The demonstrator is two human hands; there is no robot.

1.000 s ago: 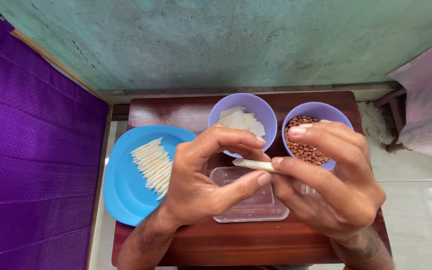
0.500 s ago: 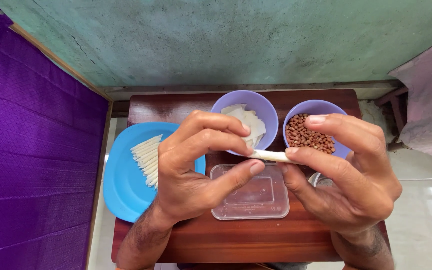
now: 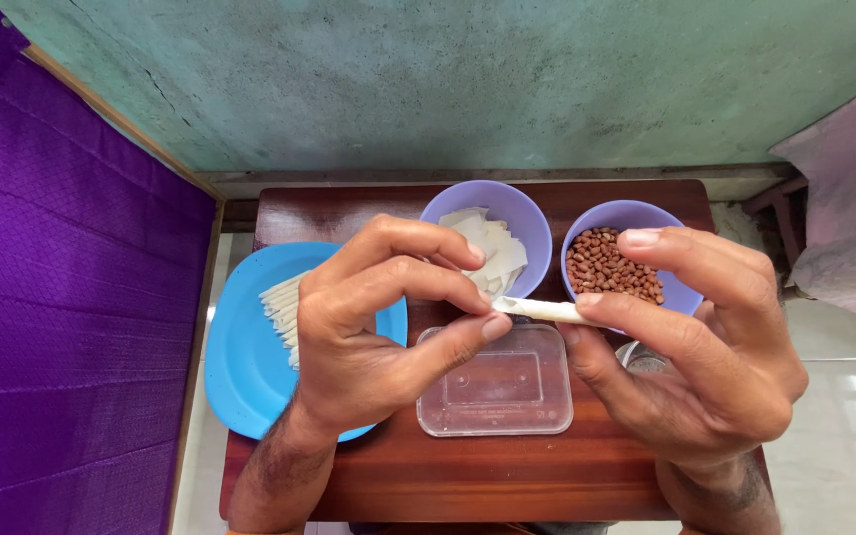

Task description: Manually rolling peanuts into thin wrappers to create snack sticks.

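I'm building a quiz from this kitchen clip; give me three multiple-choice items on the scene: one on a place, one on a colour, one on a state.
1. Where do the finished rolls lie?
A. on the blue plate
B. in the clear container
C. on the floor

2. What colour is the bowl of peanuts?
A. green
B. purple
C. white

3. How is the thin white roll held?
A. by both hands
B. by neither hand
C. by the right hand only

Answers:
1 A: the finished rolls lie on the blue plate.
2 B: the bowl of peanuts is purple.
3 A: the left hand and right hand pinch the thin white roll at its ends.
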